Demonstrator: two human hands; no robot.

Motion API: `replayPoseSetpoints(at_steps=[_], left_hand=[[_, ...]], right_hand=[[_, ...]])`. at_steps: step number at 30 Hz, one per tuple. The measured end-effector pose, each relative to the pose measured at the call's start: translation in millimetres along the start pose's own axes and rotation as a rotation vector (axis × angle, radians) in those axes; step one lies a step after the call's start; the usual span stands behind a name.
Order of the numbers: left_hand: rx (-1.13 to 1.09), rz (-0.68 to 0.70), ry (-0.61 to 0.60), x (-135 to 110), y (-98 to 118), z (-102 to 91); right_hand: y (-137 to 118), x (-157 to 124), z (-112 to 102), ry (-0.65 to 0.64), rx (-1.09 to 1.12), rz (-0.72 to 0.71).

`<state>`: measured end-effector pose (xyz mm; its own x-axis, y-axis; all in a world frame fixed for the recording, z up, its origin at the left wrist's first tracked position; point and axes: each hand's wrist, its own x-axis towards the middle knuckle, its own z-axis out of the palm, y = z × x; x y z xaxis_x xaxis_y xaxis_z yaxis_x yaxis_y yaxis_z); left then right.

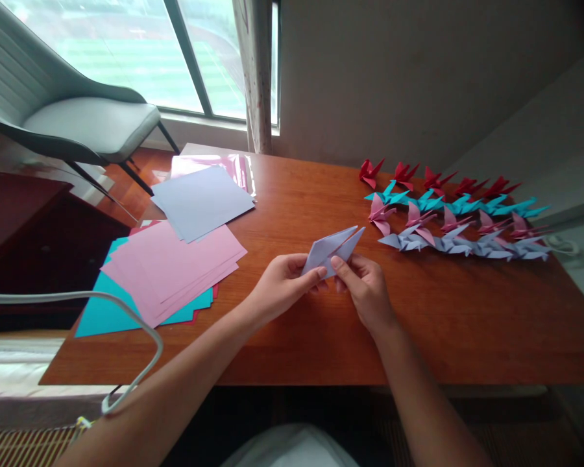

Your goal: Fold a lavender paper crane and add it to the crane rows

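Matt paper sheets (175, 272), folded paper piece (333, 250), paper cranes (460, 211); table (442, 324) smooth polished wood, slight sheen.

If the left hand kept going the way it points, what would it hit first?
Probably the right hand, pinching the same folded lavender paper just ahead of the left hand.
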<state>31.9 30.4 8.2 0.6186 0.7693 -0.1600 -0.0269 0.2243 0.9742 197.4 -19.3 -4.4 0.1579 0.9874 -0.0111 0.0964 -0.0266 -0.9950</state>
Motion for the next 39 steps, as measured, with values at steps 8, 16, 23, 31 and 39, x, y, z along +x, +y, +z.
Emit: replayPoseSetpoints(at_steps=[8, 16, 23, 31, 39], left_hand=[[0.042, -0.066, -0.043, 0, -4, -5.3], [0.0, -0.135, -0.131, -3, 0, -3.0], [0.108, -0.102, 0.0, -4, 7, -8.3], [0.308, -0.055, 0.143, -8, 14, -11.5], [0.546, 0.028, 0.151, -18, 9, -14.8]], right_hand=[[-1, 2, 1, 0.035, 0.106, 0.014], [6, 4, 0, 0.227, 0.278, 0.098], [2, 4, -3, 0.283, 0.26, 0.087], [2, 5, -5, 0.276, 0.12, 0.072], [9, 0, -16, 0.2, -0.096, 0.117]])
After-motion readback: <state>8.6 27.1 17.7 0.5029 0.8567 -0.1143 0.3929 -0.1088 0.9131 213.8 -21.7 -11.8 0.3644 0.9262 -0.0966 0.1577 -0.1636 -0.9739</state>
